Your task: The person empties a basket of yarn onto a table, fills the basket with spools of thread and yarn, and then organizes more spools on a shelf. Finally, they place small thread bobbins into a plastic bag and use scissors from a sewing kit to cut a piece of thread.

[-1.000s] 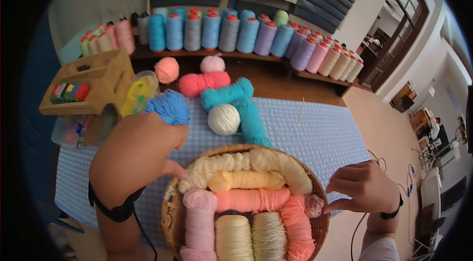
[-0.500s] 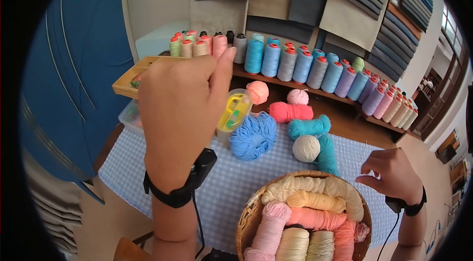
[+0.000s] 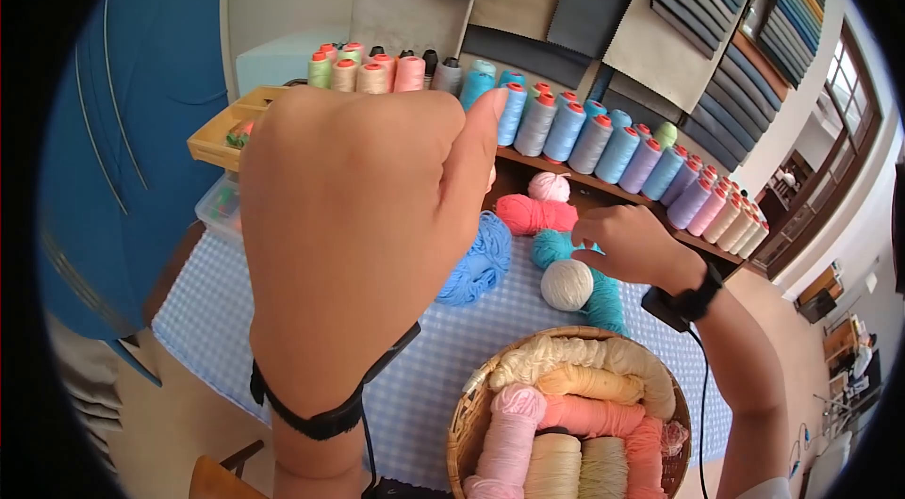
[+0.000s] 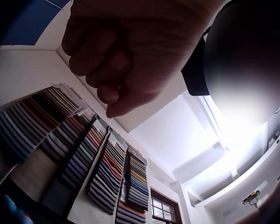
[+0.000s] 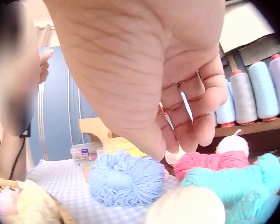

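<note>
left hand: (image 3: 353,245) raised in front of the head camera, fingers curled in, thumb sticking out; nothing in it.
right hand: (image 3: 627,245) palm down, fingers loosely bent and slightly spread, empty. Next to the teal skeins and white ball; can't tell if a fingertip touches.
white ball: (image 3: 567,285) on the desk, behind the basket, tucked into the corner of two teal skeins (image 3: 606,304); that nook probably stops it rolling.
red-pink skein: (image 3: 535,214) just behind the teal ones, light pink ball (image 3: 549,186) beyond it.
blue yarn: (image 3: 483,263) loose bundle, apart from the teal, partly hidden by the left hand in the head view.
basket: (image 3: 462,424) at the near side, skeins packed snug. Cream skein (image 3: 556,355) curves along the back wall, pink skein (image 3: 510,438) runs down the left; following the wall leaves the middle for the straighter pieces, and tight packing should keep them put.
checked cloth: (image 3: 424,405) over the desk, under basket and yarn; likely guards the top and adds grip.
thread cones: (image 3: 591,146) upright in rows on the shelf, flat bases down, so they stand unaided and colours read easily.
</note>
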A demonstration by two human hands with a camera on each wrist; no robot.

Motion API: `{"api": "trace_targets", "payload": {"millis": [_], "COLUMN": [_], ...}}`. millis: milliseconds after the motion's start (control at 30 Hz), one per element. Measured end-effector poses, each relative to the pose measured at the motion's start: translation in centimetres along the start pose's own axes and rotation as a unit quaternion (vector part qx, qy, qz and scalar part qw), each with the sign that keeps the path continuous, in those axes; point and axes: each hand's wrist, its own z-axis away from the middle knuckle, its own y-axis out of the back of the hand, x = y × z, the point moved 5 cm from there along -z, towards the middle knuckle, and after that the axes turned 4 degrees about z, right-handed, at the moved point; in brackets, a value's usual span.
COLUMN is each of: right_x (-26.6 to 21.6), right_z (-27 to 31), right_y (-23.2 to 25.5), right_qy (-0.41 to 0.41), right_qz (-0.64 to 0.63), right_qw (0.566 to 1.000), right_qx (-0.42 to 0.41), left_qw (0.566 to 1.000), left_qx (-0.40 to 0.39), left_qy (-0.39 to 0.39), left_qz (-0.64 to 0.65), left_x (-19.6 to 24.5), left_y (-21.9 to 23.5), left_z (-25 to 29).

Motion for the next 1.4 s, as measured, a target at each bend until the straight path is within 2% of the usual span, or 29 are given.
{"api": "trace_targets", "payload": {"millis": [100,200,367,500,567,700,767,867,967,1000,1033,1100,1133,1167,1233,1267,1333,1367,1400], "right_x": [1.4,1.1,-1.9,-4.0,-4.6,-4.2,-4.4,-4.8,-5.6,-5.9,-5.6,-5.1,-4.9,-4.9,-3.9,-4.0,-4.2,-4.3,-4.5], "right_z": [-1.4,-2.5,-4.3,-5.5,-6.2,-7.6,-7.9,-7.6,-6.7,-6.1,-5.6,-4.4,-3.6,-2.6,-0.3,0.7,3.5,5.0,6.3], "right_y": [-1.8,-3.0,-2.8,-2.2,-2.7,-5.3,-5.4,-5.3,-3.9,-2.5,-1.5,0.8,2.4,3.4,4.9,5.4,6.9,7.4,7.9], "right_qy": [-0.014,0.023,0.077,0.066,0.087,0.08,0.132,0.133,0.142,0.165,0.159,0.136,0.094,0.092,0.022,0.02,0.025,-0.006,-0.027], "right_qz": [-0.005,-0.059,-0.049,-0.066,-0.083,-0.121,-0.121,-0.091,-0.032,-0.037,-0.036,0.005,-0.023,-0.024,-0.153,-0.153,-0.176,-0.161,-0.183], "right_qw": [0.999,0.998,0.996,0.995,0.992,0.989,0.98,0.983,0.983,0.975,0.977,0.975,0.982,0.982,0.973,0.972,0.949,0.964,0.96], "right_qx": [-0.03,-0.022,0.001,0.026,0.021,0.024,0.084,0.093,0.109,0.14,0.138,0.174,0.165,0.163,0.174,0.175,0.26,0.21,0.211], "left_qw": [1.0,1.0,1.0,0.999,0.999,0.999,0.999,0.996,0.995,0.997,0.997,0.991,0.991,0.99,0.989,0.984,0.964,0.964,0.957], "left_qx": [-0.01,-0.015,-0.024,-0.03,-0.035,-0.042,-0.036,-0.067,-0.071,-0.075,-0.075,-0.126,-0.126,-0.128,-0.129,-0.164,-0.231,-0.231,-0.235], "left_qy": [0.013,0.017,0.018,0.015,0.011,0.005,0.005,0.053,0.062,0.013,0.011,0.024,0.025,0.035,0.042,0.002,-0.077,-0.077,-0.122], "left_qz": [-0.008,-0.006,-0.003,-0.004,-0.002,0.006,0.028,-0.011,-0.021,-0.017,-0.01,0.025,0.027,0.044,0.06,0.075,0.104,0.104,0.122], "left_x": [-0.1,-0.1,0.1,0.3,0.4,0.6,0.8,3.5,2.3,3.9,3.7,2.7,3.5,4.8,5.3,4.9,4.6,4.8,5.7], "left_y": [-0.1,-0.2,-0.4,-0.5,-0.7,-0.9,-1.0,-0.8,-1.4,-1.2,-1.3,-1.9,-2.1,-2.2,-2.5,-3.4,-5.3,-6.1,-6.8], "left_z": [0.2,0.3,0.5,0.5,0.5,0.5,0.4,-0.3,0.2,-0.3,-0.1,0.6,0.4,0.0,-0.1,0.4,1.8,2.1,2.5]}}
